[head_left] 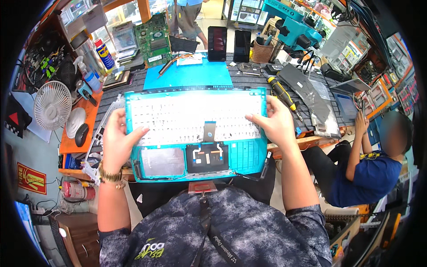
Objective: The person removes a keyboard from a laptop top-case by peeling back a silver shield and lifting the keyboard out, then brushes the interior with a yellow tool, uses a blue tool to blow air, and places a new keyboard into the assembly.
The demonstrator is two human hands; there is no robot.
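Between my two hands is a laptop palmrest [249, 156], a teal frame with its inner side facing up. The shiny metal keyboard back [178, 116] fills its upper part, with a dark ribbon cable [210, 131] over it. Below the cable sits the black touchpad back [207, 157]. My left hand [119, 138] grips the left side, thumb on top. My right hand [276, 122] clasps the right side the same way, its thumb over the keyboard back. The palmrest's lower edge hangs over my lap, in front of the bench. Fingers beneath the frame are hidden.
A blue mat [191, 76] lies beyond the palmrest. Right of it are a yellow-black screwdriver [282, 92] and a long dark panel [307, 92]. A white fan [52, 105] and a spray can [105, 55] stand left. A seated person [369, 167] is close on my right.
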